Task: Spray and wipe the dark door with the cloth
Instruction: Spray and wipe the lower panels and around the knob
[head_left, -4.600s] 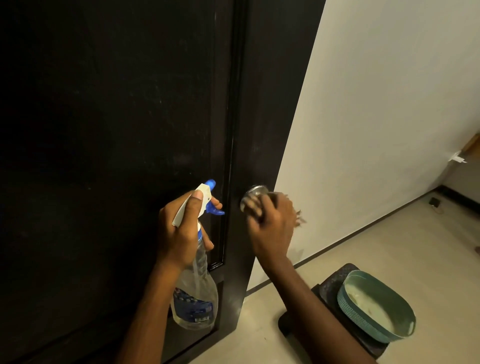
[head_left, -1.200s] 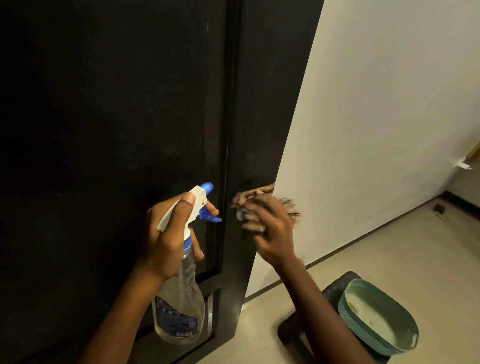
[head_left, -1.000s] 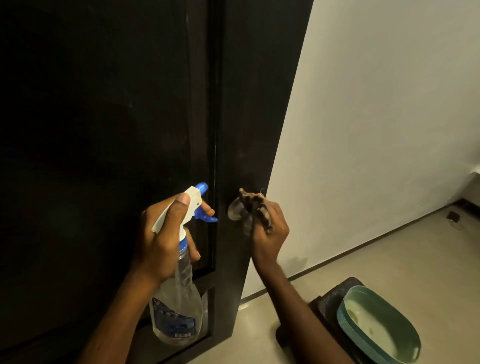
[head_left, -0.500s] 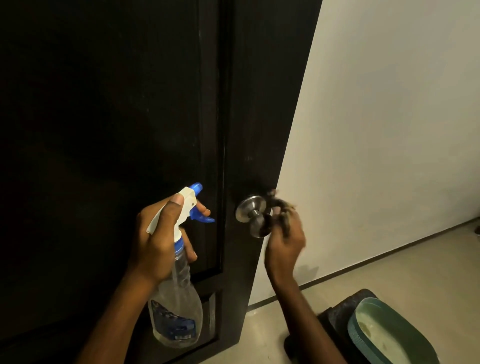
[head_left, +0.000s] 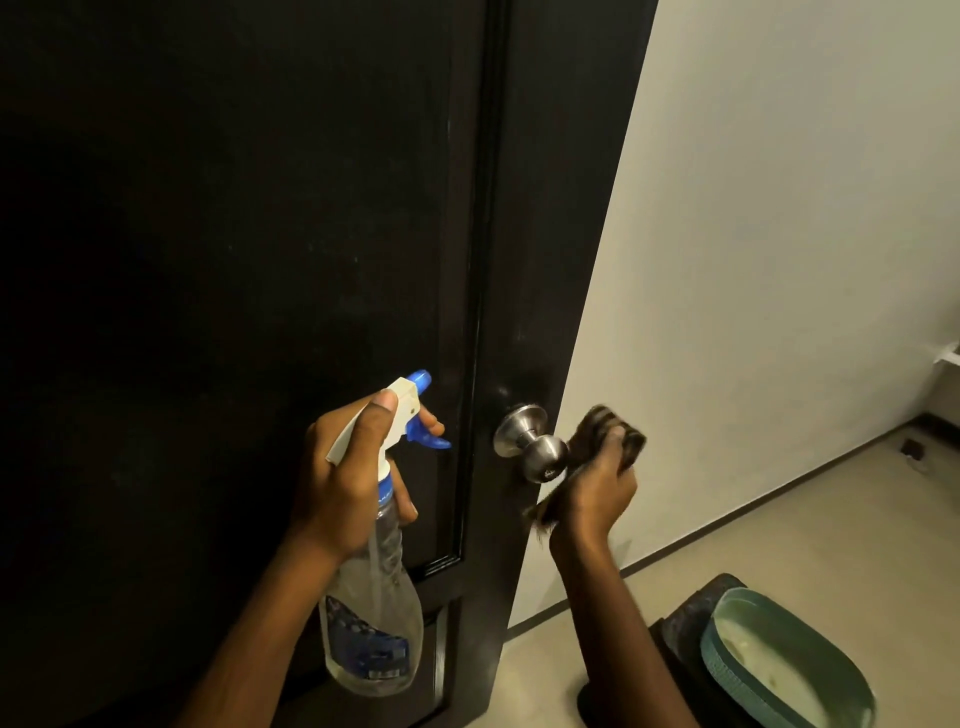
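Observation:
The dark door (head_left: 249, 249) fills the left and middle of the view, its edge running down to the floor. A silver knob (head_left: 535, 446) sticks out near that edge. My left hand (head_left: 348, 478) grips a clear spray bottle (head_left: 376, 618) with a white and blue trigger head, nozzle facing the door panel, one finger on the trigger. My right hand (head_left: 597, 488) holds a bunched brown patterned cloth (head_left: 602, 434) just right of the knob, beside the door's edge. The cloth is blurred.
A pale wall (head_left: 779, 234) stands right of the door. On the beige floor (head_left: 831, 530) at lower right, a teal oval basin (head_left: 784, 660) sits on a dark stool (head_left: 685, 613), close to my right forearm.
My right hand with the cloth has come off the knob and moved right, baring the whole knob. My left hand keeps the spray bottle in nearly the same place.

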